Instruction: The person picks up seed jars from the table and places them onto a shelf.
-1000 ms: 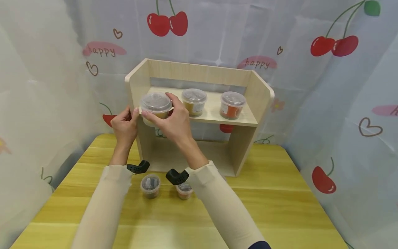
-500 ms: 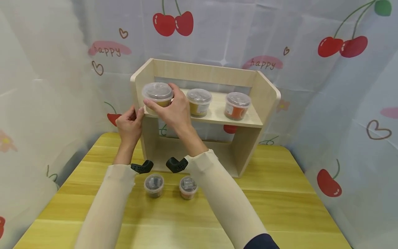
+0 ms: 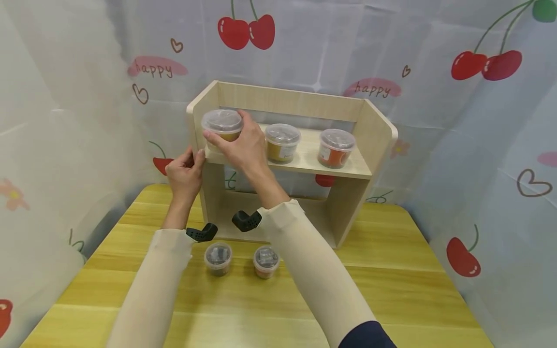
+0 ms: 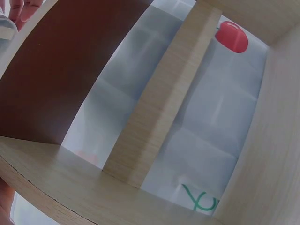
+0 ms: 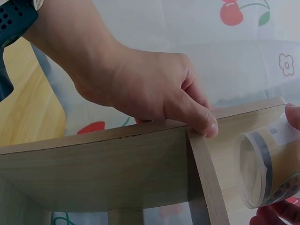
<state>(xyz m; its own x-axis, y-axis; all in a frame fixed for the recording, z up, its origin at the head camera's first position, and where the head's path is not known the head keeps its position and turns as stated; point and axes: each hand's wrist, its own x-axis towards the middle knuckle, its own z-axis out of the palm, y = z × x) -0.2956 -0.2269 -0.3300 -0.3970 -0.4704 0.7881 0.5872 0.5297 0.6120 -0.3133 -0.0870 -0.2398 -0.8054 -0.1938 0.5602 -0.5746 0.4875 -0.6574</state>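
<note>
My right hand point(image 3: 248, 150) holds a clear-lidded plastic tub point(image 3: 222, 121) with a yellowish band, at the left end of the upper board of a small wooden shelf point(image 3: 283, 168). In the right wrist view the tub point(image 5: 279, 161) is seen from below, with fingertips around its sides. Whether its base touches the board, I cannot tell. My left hand point(image 3: 184, 176) grips the front edge of the shelf's left side panel. Its thumb point(image 5: 199, 117) lies on the edge by the board's corner, in the right wrist view; the other fingers are mostly hidden behind the panel.
On the upper board stand a yellow-labelled tub point(image 3: 282, 144) and an orange-labelled tub point(image 3: 335, 149). Two smaller lidded tubs, one dark point(image 3: 218, 258) and one reddish point(image 3: 266, 261), sit on the wooden table point(image 3: 391, 290) before the shelf. A cherry-print curtain point(image 3: 313, 43) hangs behind.
My right hand has raised the tub and carried it back, from in front of the upper board to above its left end. The left hand keeps its grip on the side panel.
</note>
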